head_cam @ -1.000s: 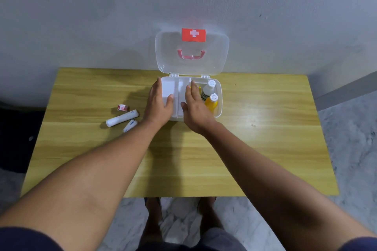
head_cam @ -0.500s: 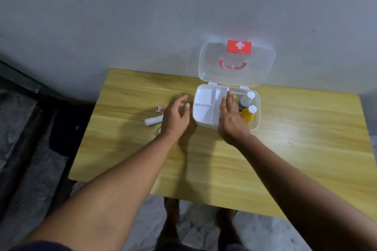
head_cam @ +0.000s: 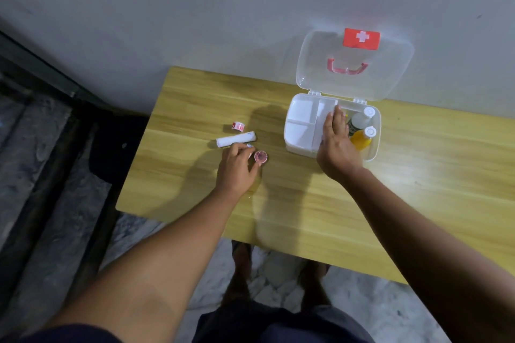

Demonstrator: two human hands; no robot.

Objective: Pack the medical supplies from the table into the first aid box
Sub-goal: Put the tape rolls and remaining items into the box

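Far left: dark flooring and a black strip along the wall, off the edge of the wooden counter [head_cam: 418, 175].

On the counter's left part, three loose supplies close together: a small red-and-white tape roll [head_cam: 238, 126] farthest back, a white rolled bandage [head_cam: 236, 139] lying on its side just in front of it, and a small white tube [head_cam: 249, 145] touching the fingertips, mostly hidden.

Left hand [head_cam: 237, 168] palm-down over the counter, fingers curled narrow around the near end of that tube; grip not fully visible. Just beside the thumb, a small round pinkish container [head_cam: 261, 156], upright on the wood, seemingly pinched between thumb and forefinger, though hard to be sure.

Further right, the first aid box [head_cam: 302, 131] open on the counter against the wall, clear lid [head_cam: 354, 64] standing upright with a red cross label and a pink handle. White divider tray [head_cam: 301, 120] filling the left half, compartments bare.

Right hand [head_cam: 337, 145] flat on the box, fingers extended and together, resting along the tray's right edge, holding nothing.

Right half of the box: a white-capped clear bottle [head_cam: 361, 120] and an orange bottle [head_cam: 362, 140] lying side by side, just beside the right hand.
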